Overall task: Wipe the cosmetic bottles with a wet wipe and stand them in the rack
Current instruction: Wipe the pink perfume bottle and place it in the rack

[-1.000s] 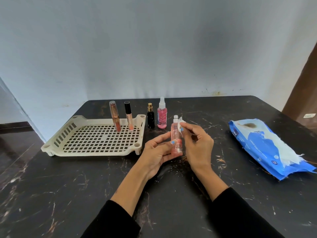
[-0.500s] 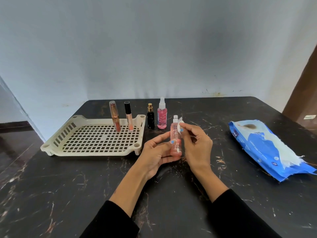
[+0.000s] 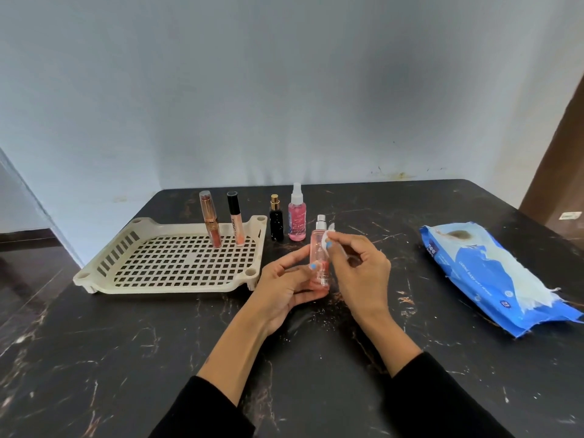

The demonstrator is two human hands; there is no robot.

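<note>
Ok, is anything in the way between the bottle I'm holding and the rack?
Nothing visible. The bottle in the left hand sits just right of the rack, whose near grid is bare; the two tubes stand at its far edge.

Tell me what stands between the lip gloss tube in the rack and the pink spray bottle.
In the head view, only the small black bottle and the rack's corner post.

We see the rack (image 3: 170, 263) left on the bench (image 3: 126, 358), two tubes (image 3: 211, 222) in it, two bottles (image 3: 297, 216) beside it, wipes pack (image 3: 493, 273) right.
</note>
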